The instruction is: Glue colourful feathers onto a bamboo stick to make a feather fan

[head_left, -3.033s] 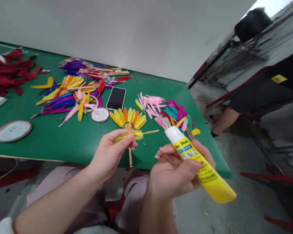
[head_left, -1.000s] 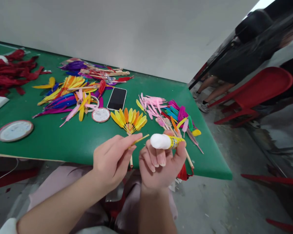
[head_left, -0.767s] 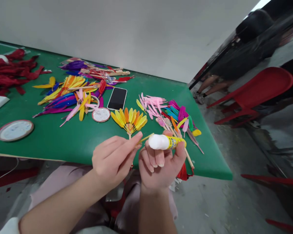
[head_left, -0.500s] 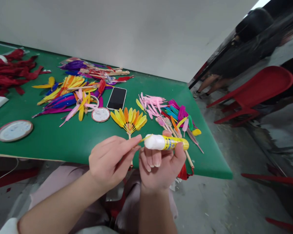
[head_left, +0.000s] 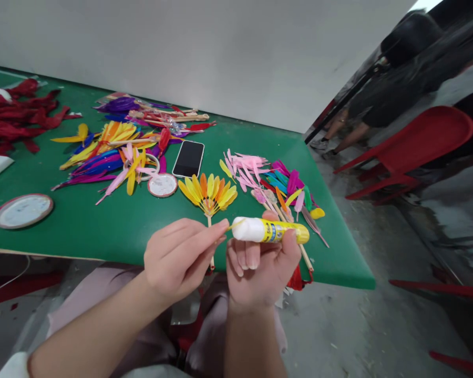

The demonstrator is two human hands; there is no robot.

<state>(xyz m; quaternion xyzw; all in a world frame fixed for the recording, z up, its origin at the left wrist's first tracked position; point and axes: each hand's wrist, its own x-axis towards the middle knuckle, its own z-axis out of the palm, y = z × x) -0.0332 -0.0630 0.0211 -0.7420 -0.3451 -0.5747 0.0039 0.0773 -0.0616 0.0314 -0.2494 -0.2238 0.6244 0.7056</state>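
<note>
My right hand [head_left: 256,275] grips a yellow glue stick [head_left: 281,231], its white end [head_left: 249,229] pointing left. A yellow feather [head_left: 233,225], seen nearly edge-on, is pinched between the thumb and fingers of my left hand [head_left: 181,257] and reaches to that white end. Beyond my hands, a fan of yellow and orange feathers [head_left: 208,193] lies on the green table [head_left: 114,228]. Its wooden stick [head_left: 212,262] runs toward me, partly hidden behind my left fingers.
Left of the phone [head_left: 188,158] are heaped colourful feathers [head_left: 94,163] and dark red fabric [head_left: 23,115]. Two round whitish lids [head_left: 22,211] lie nearer. Pink feathers [head_left: 246,165] and mixed feathers [head_left: 289,181] lie right. A red chair [head_left: 421,144] and people's legs [head_left: 350,137] are beyond.
The glue stick has slid slightly to the right in my right hand. My left hand has barely moved. A person's legs in the background have shifted.
</note>
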